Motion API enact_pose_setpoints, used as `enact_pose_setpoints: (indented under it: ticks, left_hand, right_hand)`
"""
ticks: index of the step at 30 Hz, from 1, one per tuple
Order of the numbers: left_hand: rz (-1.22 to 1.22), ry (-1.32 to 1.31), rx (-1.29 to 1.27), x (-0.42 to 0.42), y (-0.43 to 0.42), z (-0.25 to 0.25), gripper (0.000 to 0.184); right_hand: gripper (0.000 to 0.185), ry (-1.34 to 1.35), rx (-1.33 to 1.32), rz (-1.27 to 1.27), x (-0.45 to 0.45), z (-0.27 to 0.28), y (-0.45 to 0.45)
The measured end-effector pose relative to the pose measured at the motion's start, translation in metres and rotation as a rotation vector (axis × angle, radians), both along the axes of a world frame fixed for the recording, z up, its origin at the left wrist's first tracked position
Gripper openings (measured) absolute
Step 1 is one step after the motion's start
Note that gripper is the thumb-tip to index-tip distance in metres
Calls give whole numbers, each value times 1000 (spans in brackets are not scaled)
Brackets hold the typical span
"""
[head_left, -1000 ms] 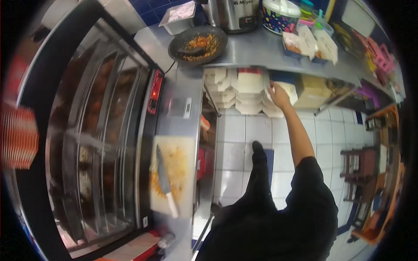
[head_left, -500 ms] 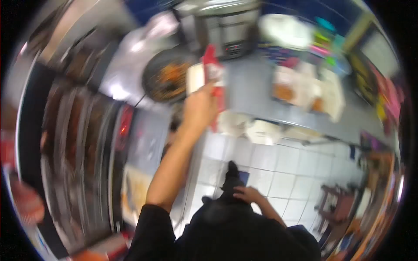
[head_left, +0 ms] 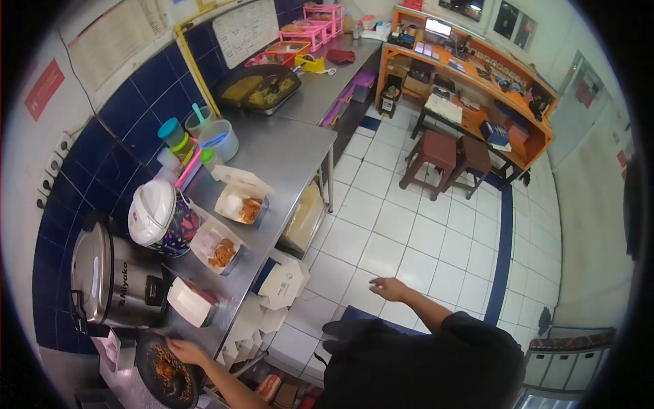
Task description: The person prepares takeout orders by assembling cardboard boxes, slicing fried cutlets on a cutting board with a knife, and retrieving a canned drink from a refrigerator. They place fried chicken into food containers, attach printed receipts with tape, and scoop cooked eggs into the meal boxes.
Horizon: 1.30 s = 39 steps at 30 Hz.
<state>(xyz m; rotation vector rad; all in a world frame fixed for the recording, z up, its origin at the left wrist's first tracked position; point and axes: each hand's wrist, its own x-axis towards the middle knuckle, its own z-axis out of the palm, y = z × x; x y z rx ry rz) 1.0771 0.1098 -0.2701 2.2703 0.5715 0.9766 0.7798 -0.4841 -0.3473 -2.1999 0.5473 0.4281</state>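
Observation:
At the lower left, my left hand (head_left: 187, 352) is at the rim of a dark stone mortar (head_left: 146, 356), its fingers closed over the edge. Reddish-brown ground chili sauce (head_left: 165, 371) lies inside the mortar. A paper food box (head_left: 192, 300) sits on the counter just above this hand, beside the rice cooker (head_left: 126, 283). Farther along the counter are two open boxes: one (head_left: 219, 249) holds rice and browned food, the other (head_left: 245, 198) a similar serving. Out over the floor hangs my right hand (head_left: 388, 289), fingers loosely apart and holding nothing.
The steel counter (head_left: 293, 146) runs along the blue-tiled wall. On it stand a patterned rice container (head_left: 163, 217), plastic tubs (head_left: 218, 140) and a wide dark pan (head_left: 259, 88) of food. Folded boxes (head_left: 283, 283) hang by its edge. Brown stools (head_left: 432, 160) stand near an orange desk.
My view has swung right toward the room. My left hand has let go of the red-and-white box and moved to the mortar's rim. The box now rests on the counter.

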Motion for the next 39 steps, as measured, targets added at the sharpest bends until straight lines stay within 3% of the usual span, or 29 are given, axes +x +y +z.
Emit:
enact_pose_setpoints:
  ticks: [2,3,5,9,10,11,12,13,15,19,21,24,26,28,30,32,33,34,35,36,37,39]
  left_hand:
    - [144,252,220,-21,51,-78,38]
    - [124,233,370,-32,50,-86,38]
    - [82,346,411,-46,27,-69,39]
    - [-95,398,381,-46,46,-73,38]
    - [-101,443,356,-46,48,-78,38]
    - [-105,487,327,-46,51,-87,38]
    - [-72,457,339,-42,66,-111,49]
    - [-70,459,337,-38,64,-114,49]
    - [208,882,342,-27,62,-120,64]
    - [305,1000,415,-14,20,-114,68]
    - [134,938,456,-22,0,-110,66]
    - [43,873,533,-49,-25,-107,62]
    - [-152,796,786,-76,-44,-111,55]
    - [-804,974,615,-117,-75,-87,40]
    - [-1055,539,616,-168,-115,-52,36]
    - [-787,610,392,-200,-113,-78,35]
    - [-637,809,374,-214,-99,-90,33]
    - [-431,712,174,-225,-104,-71,24]
    - [-223,812,67,-233,-102,-67,27]
    - [-219,837,88,-246,-94,-59,46]
    - [-300,501,85,-257,-86,-55,58]
    - [-218,597,64,-272,-66,-55,67]
  right_hand:
    - [58,81,-56,10,-50,-23,0]
    - [60,220,-70,8,-76,-37,0]
    - [61,334,-146,-4,-135,-51,8]
    - [64,555,-79,-200,-241,-89,23]
    - [66,637,-90,-123,-271,-131,19]
    - [65,778,36,-355,-273,-102,30]
    - [65,677,73,-402,-297,-111,34]
    - [65,706,155,-556,-302,-93,41]
    - [67,729,180,-573,-308,-89,41]
    - [66,704,156,-613,-287,-108,13]
    - [62,449,178,-739,-259,-106,0]
    - [60,411,124,-540,-208,-107,-20]
    - [62,518,142,-289,-170,-129,-39]
    - [66,659,60,-132,-125,-131,-43]
    - [65,572,-1,103,-77,-127,-48]
    - [58,390,-32,426,-24,-153,-49]
    - [53,323,-13,565,1,-177,-53]
    - [48,-67,-219,966,17,-215,-66]
    - [47,215,126,534,44,-166,-34]
    - [47,352,404,-15,73,-118,-8]
    - [49,376,396,30,92,-111,6]
    - [45,413,371,170,112,-111,25]
